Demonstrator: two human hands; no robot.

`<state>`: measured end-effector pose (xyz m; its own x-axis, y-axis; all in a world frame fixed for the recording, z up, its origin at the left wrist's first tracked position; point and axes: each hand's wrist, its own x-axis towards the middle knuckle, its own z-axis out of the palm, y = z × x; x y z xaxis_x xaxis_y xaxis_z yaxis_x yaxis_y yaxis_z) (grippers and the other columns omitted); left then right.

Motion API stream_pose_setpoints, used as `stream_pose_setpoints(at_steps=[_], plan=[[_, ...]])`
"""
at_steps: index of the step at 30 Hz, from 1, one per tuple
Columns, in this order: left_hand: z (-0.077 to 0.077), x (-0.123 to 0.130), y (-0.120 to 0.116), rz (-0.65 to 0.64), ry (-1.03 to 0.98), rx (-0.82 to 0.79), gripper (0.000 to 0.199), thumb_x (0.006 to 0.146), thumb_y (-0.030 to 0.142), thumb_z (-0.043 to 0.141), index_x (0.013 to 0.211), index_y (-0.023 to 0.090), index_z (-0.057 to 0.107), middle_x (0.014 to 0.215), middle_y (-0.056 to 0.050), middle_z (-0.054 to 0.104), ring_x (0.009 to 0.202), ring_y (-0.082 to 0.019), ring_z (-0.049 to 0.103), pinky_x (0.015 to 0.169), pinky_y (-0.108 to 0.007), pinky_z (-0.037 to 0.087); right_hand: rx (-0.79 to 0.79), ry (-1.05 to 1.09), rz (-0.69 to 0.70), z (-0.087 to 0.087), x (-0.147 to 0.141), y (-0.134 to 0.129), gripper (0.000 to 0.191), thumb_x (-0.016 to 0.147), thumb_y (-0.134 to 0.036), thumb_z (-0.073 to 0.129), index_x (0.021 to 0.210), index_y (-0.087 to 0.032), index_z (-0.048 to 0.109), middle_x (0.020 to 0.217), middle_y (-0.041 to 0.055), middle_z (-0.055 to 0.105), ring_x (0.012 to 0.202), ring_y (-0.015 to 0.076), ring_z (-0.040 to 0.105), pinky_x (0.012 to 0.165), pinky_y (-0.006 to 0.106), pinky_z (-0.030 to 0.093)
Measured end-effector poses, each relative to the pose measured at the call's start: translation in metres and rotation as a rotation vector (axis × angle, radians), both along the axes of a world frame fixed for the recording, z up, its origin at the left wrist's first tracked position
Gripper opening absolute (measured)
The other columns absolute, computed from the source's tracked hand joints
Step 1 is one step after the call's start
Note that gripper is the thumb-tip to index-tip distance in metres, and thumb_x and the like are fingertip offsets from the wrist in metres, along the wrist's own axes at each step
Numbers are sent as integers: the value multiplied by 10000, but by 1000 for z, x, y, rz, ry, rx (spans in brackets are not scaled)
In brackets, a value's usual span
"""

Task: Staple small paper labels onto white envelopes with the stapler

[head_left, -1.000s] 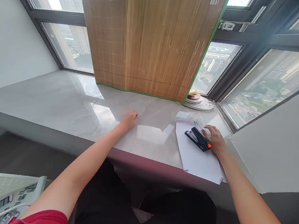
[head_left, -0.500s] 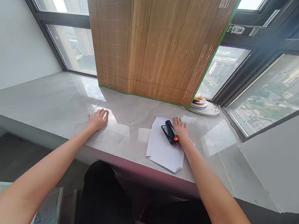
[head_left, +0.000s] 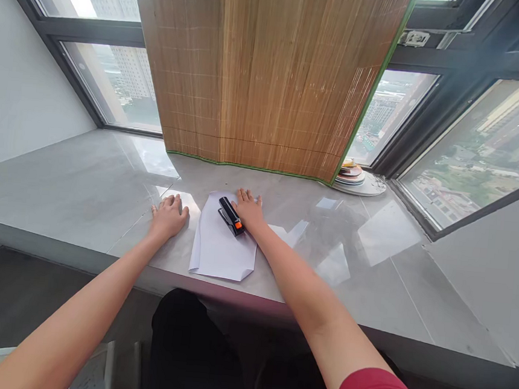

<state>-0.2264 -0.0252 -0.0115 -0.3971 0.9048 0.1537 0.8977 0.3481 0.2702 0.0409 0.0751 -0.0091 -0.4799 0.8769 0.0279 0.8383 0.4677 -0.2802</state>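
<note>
Currently my right hand (head_left: 248, 210) lies palm down, fingers spread and gripping nothing, at the right edge of the white paper with curled corners (head_left: 222, 255), its thumb close against the black stapler with an orange patch (head_left: 231, 216), which rests slantwise on the paper. To the paper's left, my empty left hand (head_left: 169, 215) lies open on the glossy grey windowsill (head_left: 83, 185), fingers slightly apart.

Stapler (head_left: 230, 212): one. Paper (head_left: 223, 252) beneath the stapler: sheet count not discernible. Hands: two; left hand (head_left: 168, 215) to the stapler's left, right hand (head_left: 249, 209) at its right side. Bamboo blind (head_left: 269, 80) beyond the stapler: one. Plate stack (head_left: 350, 177) beyond and right of the stapler: one; plate count not discernible.
</note>
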Motion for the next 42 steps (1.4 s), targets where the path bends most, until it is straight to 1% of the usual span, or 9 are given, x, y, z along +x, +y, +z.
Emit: stream_pose_setpoints(at_steps=[4, 8, 10, 12, 17, 20, 24, 33, 42], plan=[[2, 2, 0, -1, -5, 2, 710, 1042, 455, 404, 1662, 118, 485, 1763, -258, 419, 1647, -473, 354, 1343, -757, 209, 112, 86, -32, 5, 1, -6, 680, 1166, -463, 265, 1792, -198, 258, 1839, 69, 315, 1691, 357, 278, 1323, 583, 292], [4, 2, -1, 12, -17, 25, 576, 1037, 429, 409, 1489, 111, 575, 1605, -298, 571, 1559, -472, 469, 1325, -744, 263, 214, 160, -136, 16, 38, -3, 590, 1153, -408, 238, 1468, -201, 692, 1466, 94, 738, 1324, 299, 633, 1069, 369, 491], [4, 1, -2, 15, -15, 34, 486, 1038, 388, 392, 1377, 119, 613, 1490, -308, 639, 1495, -466, 531, 1311, -729, 298, 132, 77, -202, 20, 85, 3, 616, 1144, -376, 243, 1127, -182, 828, 1085, 132, 821, 1042, 284, 701, 867, 340, 496], [3, 0, -1, 14, -5, 35, 431, 1037, 352, 373, 1298, 135, 640, 1520, -309, 618, 1498, -470, 524, 1308, -727, 299, 79, -48, -276, 19, 150, 9, 558, 1115, -359, 351, 926, -155, 835, 913, 157, 793, 941, 287, 701, 748, 332, 449], [-2, -4, 4, 3, 17, 33, 407, 1022, 344, 401, 1253, 161, 682, 1675, -271, 513, 1550, -483, 463, 1312, -744, 265, 85, -255, -436, 4, 319, 0, 528, 1099, -429, 460, 862, -169, 852, 980, 177, 810, 929, 293, 736, 745, 338, 440], [0, -3, 4, 14, 44, 16, 417, 1021, 349, 400, 1253, 162, 692, 1661, -270, 529, 1524, -480, 491, 1305, -723, 287, 83, -266, -655, -2, 375, -15, 511, 1081, -423, 452, 953, -187, 887, 1006, 191, 813, 947, 324, 758, 747, 359, 465], [7, 4, 0, 16, 67, -25, 452, 1034, 355, 365, 1258, 139, 693, 1667, -280, 518, 1515, -473, 500, 1314, -681, 288, 83, -209, -763, -4, 392, -22, 479, 1042, -434, 491, 1009, -194, 904, 1009, 208, 811, 913, 350, 761, 731, 384, 477], [14, 5, 1, 21, 58, -96, 480, 1027, 357, 379, 1380, 166, 641, 1702, -272, 484, 1575, -455, 448, 1304, -685, 274, 87, -152, -708, -7, 393, -17, 433, 1012, -441, 551, 956, -202, 907, 896, 189, 785, 858, 337, 737, 713, 378, 462], [14, 8, 2, 56, 102, -158, 566, 1067, 368, 359, 1511, 86, 569, 1739, -280, 417, 1606, -449, 384, 1313, -677, 260, 75, -192, -761, -4, 388, -16, 401, 1055, -390, 596, 1155, -159, 907, 1070, 290, 786, 982, 332, 713, 759, 421, 355]])
